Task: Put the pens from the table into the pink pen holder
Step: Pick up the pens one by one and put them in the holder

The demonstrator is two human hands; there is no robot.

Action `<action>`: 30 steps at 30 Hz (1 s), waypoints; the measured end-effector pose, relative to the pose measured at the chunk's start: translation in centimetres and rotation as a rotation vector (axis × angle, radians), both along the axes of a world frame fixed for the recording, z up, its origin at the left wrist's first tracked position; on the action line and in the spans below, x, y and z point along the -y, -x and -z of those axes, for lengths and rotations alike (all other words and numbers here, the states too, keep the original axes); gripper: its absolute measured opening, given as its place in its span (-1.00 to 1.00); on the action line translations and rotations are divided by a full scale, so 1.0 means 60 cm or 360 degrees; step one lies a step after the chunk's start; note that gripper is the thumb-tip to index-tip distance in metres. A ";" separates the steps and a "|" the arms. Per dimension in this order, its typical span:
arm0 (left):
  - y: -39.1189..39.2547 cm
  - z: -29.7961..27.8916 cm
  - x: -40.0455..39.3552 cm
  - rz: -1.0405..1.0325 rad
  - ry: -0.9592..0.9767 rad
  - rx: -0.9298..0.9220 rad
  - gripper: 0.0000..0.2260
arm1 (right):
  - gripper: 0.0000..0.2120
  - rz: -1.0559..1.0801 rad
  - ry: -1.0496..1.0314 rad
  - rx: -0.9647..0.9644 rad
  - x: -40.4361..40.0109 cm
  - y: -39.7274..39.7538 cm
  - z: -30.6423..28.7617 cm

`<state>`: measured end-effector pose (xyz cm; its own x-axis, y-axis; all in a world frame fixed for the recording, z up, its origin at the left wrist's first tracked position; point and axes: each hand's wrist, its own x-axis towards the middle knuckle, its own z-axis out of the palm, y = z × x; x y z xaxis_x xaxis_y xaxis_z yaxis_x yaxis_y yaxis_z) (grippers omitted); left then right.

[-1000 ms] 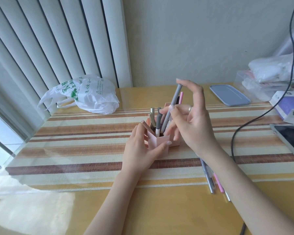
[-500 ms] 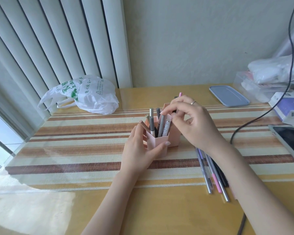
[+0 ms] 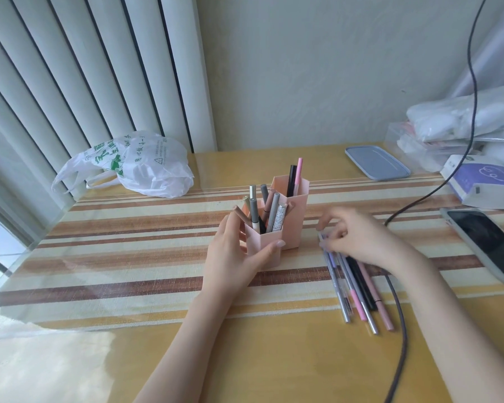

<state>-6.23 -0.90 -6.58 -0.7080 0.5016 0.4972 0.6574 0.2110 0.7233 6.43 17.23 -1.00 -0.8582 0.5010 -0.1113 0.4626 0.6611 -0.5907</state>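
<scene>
The pink pen holder [image 3: 296, 228] stands mid-table on the striped mat, with several pens [image 3: 269, 212] upright in its front compartments and a black and a pink one in the taller rear one. My left hand [image 3: 230, 253] grips the holder's front compartment from the left, thumb across its front wall. Several loose pens [image 3: 354, 289] lie side by side on the mat to the right of the holder. My right hand [image 3: 358, 237] is down on their far ends, fingers curled, thumb and fingertips pinching the tip of a purple pen [image 3: 330, 261]; this spot is blurred.
A dark cable [image 3: 400, 324] runs along the table just right of the loose pens. A phone [image 3: 489, 242] lies at the right edge, with a purple box [image 3: 483, 178], a grey lid [image 3: 376, 162] and wrapped packages behind. A white plastic bag [image 3: 140, 167] sits at the back left.
My right hand lowered a grey pen into the holder, let go, then dropped right onto the loose pens. My left hand stayed on the holder.
</scene>
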 end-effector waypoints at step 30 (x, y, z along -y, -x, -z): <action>0.000 0.000 0.002 0.0152 0.0057 -0.0059 -0.62 | -0.58 0.0549 0.0356 -0.2346 0.047 -0.019 -0.030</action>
<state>-6.24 -1.03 -6.56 -0.6374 0.5840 0.5027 0.7021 0.1714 0.6911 7.58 14.44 0.79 -0.1179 0.7825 0.6114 -0.4992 0.4856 -0.7177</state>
